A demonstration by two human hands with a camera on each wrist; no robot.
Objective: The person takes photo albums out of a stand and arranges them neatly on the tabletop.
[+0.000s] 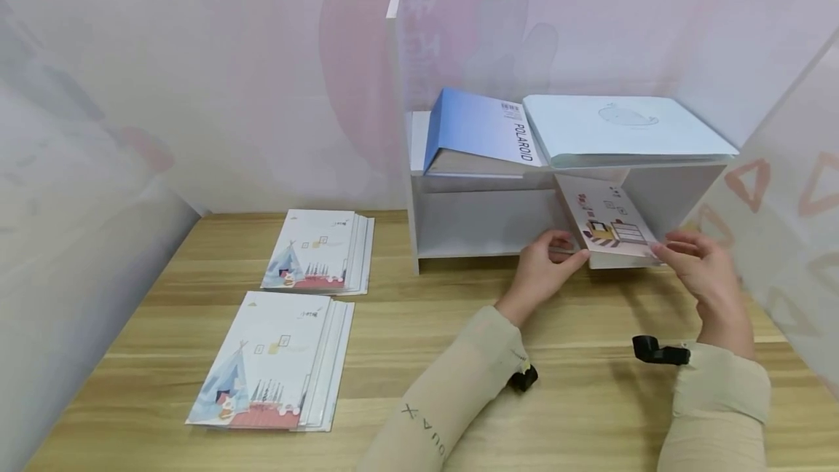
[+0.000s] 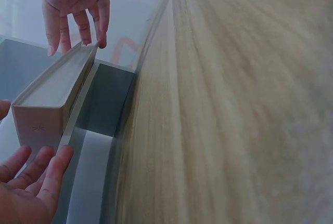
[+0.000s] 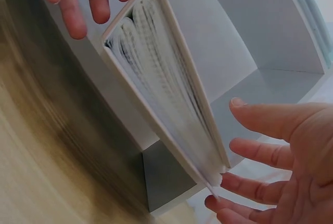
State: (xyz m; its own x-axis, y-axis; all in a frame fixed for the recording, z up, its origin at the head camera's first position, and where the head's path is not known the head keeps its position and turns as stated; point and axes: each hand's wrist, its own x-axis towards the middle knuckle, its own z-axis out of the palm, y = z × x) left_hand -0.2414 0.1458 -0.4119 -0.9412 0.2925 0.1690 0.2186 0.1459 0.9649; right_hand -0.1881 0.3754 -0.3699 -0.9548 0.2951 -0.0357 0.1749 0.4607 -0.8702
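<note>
A thick photo album (image 1: 609,221) with a pale pink illustrated cover lies partly inside the lower compartment of a white shelf (image 1: 485,228), its front end sticking out. Its page edges (image 3: 161,68) face the right wrist camera, between two stiff covers. Beside the album's left front corner is my left hand (image 1: 542,268), thumb right at the cover; its fingers spread loosely near the spine (image 2: 39,122). On the other side, my right hand (image 1: 704,272) has its fingertips at the album's right front corner, with the thumb apart from the fingers.
On the shelf's top lie a blue POLAROID album (image 1: 481,130) and a pale blue album with a whale drawing (image 1: 629,126). Two stacks of white illustrated albums, a rear stack (image 1: 314,250) and a front stack (image 1: 262,363), rest on the wooden table (image 1: 393,370) at left.
</note>
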